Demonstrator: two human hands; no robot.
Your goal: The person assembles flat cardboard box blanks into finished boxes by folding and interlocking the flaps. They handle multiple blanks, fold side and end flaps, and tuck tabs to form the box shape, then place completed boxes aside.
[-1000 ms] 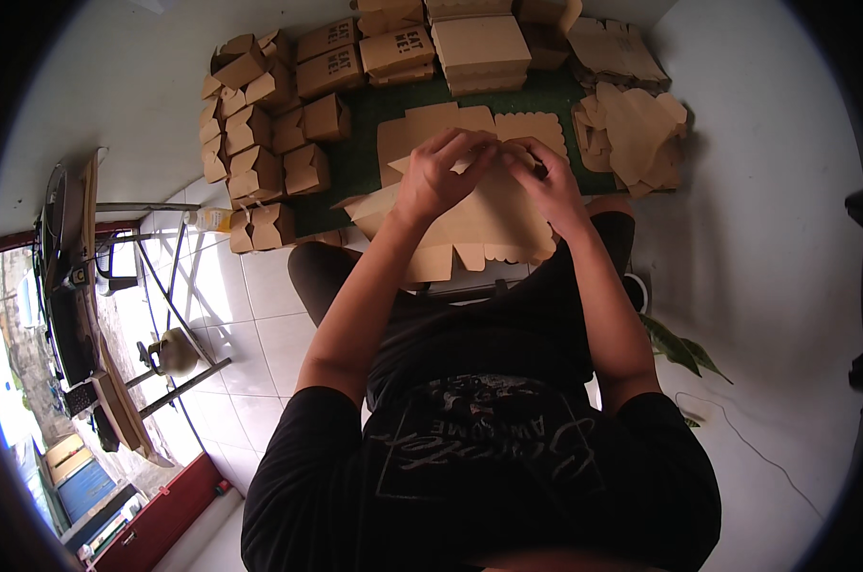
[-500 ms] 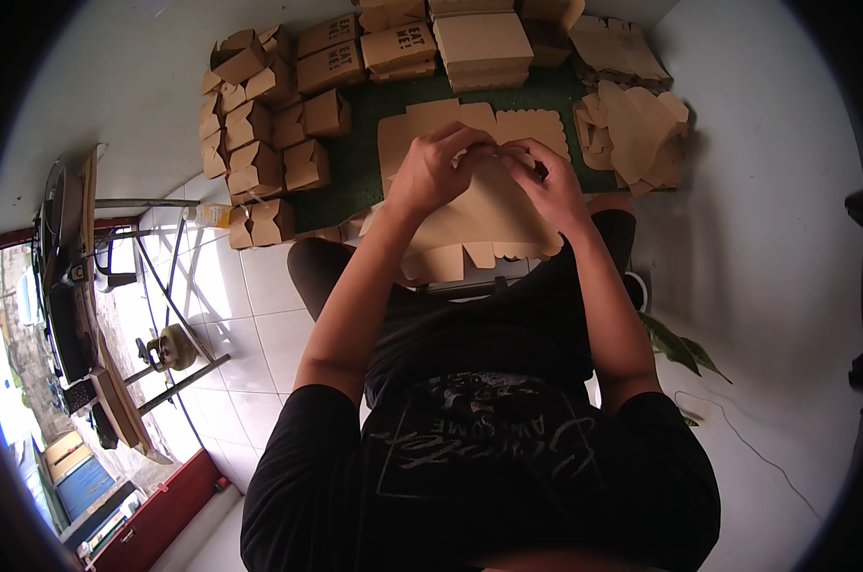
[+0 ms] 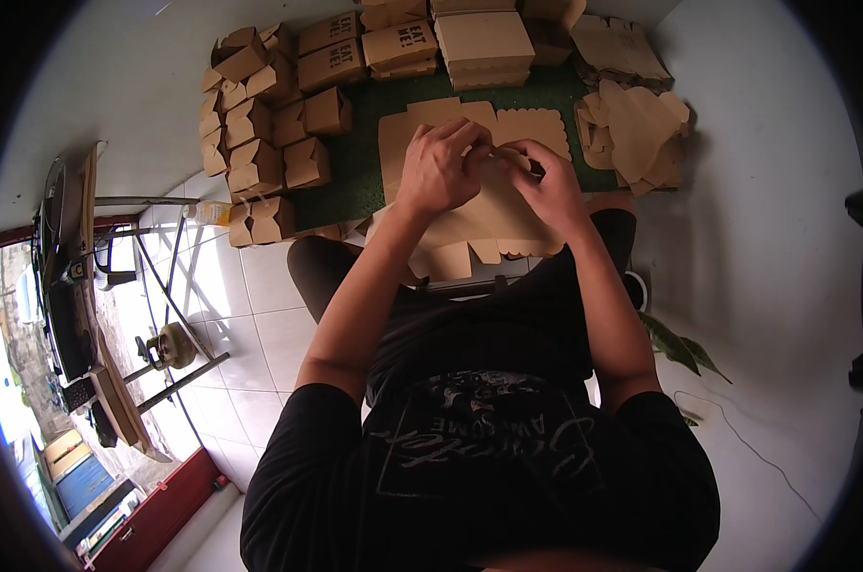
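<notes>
A brown cardboard box blank (image 3: 496,217) with flaps and a scalloped lower corner slopes over the table's near edge, above my thighs. My left hand (image 3: 441,167) is closed on its upper edge, fingers bent and knuckles up. Beside it, my right hand (image 3: 549,186) pinches the same edge, its thumb and fingertips close to the left hand's. The fingertips partly hide the cardboard between them. Behind the hands, more flat cardboard (image 3: 536,129) with a scalloped edge lies on the green tabletop (image 3: 360,172); whether it joins the held blank I cannot tell.
Folded small boxes (image 3: 255,167) crowd the table's left side. Larger closed boxes (image 3: 484,43) are stacked at the back. Flat blanks (image 3: 627,52) and loose cardboard pieces (image 3: 641,124) lie at the right. A bottle (image 3: 205,213) stands left, near a metal frame (image 3: 169,253).
My left hand has tilted slightly, its fingers shifting at the cardboard edge. The held blank's lower flaps have moved a little to the right and up. My right hand has hardly moved.
</notes>
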